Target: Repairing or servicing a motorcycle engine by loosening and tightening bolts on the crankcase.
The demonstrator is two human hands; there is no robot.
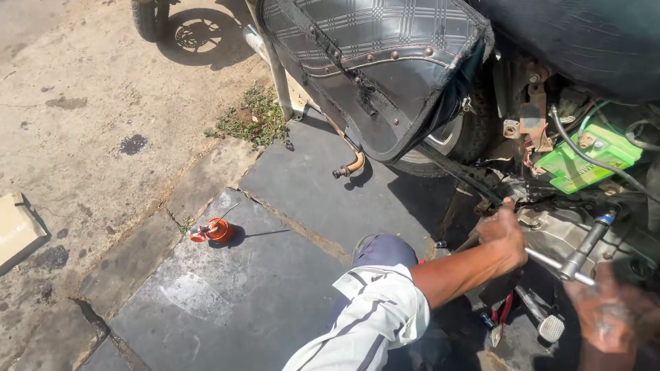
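My left hand [505, 233] is closed around the left end of the cross bar of a steel T-handle socket wrench [581, 254]. The wrench's shaft runs up into the grey engine casing [560, 233] of a motorcycle. My right hand [612, 312], blurred by motion, sits at the right end of the same bar with its fingers curled over it. My left arm in a striped white sleeve [375, 319] reaches in from the bottom middle, above my knee in blue trousers [381, 251].
A black quilted seat [371, 62] hangs tipped over the rear wheel [447, 141]. A green battery [584, 158] with wires sits above the engine. Red-handled pliers [502, 312] and a foot peg [550, 328] lie below the wrench. An orange oil can [218, 230] stands on the slabs, cardboard [17, 230] at left.
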